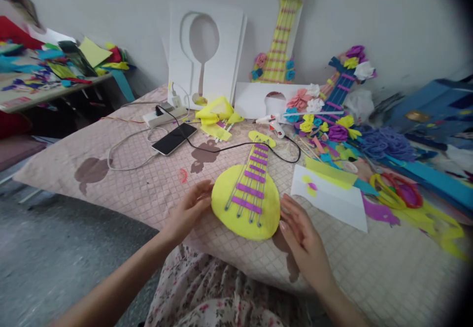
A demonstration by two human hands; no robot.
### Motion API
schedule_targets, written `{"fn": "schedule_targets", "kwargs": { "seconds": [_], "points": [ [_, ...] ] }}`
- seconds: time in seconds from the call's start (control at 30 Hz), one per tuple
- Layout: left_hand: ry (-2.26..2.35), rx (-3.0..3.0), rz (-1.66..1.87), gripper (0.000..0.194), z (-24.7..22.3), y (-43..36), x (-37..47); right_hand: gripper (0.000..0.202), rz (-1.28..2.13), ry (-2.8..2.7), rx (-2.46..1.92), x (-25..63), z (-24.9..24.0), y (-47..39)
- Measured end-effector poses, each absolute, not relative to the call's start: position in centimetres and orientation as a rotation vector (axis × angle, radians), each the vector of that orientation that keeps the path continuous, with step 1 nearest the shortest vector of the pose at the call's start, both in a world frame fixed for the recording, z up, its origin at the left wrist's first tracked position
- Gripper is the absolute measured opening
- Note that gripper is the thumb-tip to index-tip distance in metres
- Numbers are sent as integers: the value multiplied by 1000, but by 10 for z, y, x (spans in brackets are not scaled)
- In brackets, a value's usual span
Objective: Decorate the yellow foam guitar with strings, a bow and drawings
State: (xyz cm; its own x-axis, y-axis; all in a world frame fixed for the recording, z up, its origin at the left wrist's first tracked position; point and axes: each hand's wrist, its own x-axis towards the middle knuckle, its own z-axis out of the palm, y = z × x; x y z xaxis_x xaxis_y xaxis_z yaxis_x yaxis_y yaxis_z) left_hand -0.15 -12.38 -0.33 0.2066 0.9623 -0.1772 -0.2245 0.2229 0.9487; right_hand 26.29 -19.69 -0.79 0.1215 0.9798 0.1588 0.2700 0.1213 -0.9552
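Note:
A yellow guitar-shaped craft piece (218,197) lies flat on the quilted table cover. Purple strips cross its neck and body, and thin grey strings run lengthwise over them. My left hand (195,204) is at the left edge of its round body, fingers curved and apart, with nothing held. On the other side my right hand (301,226) rests by the right edge, its fingers slightly spread and holding nothing. The black cable of a glue gun (273,126) passes across the guitar's neck near the head.
Left of the guitar are a phone (174,139) and a power strip (165,116). White foam boards (231,46) and a larger decorated guitar (283,41) lean on the wall. Scissors (406,189), a white card (332,204) and paper flowers (301,101) are at right.

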Motion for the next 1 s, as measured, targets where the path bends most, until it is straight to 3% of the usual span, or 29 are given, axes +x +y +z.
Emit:
{"fn": "schedule_targets", "kwargs": {
  "seconds": [0.3, 1.0],
  "points": [
    [820, 896, 834, 38, 2, -111, -4, 42, 920, -1264, -1340, 277, -16, -192],
    [972, 1000, 784, 43, 1, -97, -53, 33, 1136, -1389, -1141, 258, -7, -162]
  ]
}}
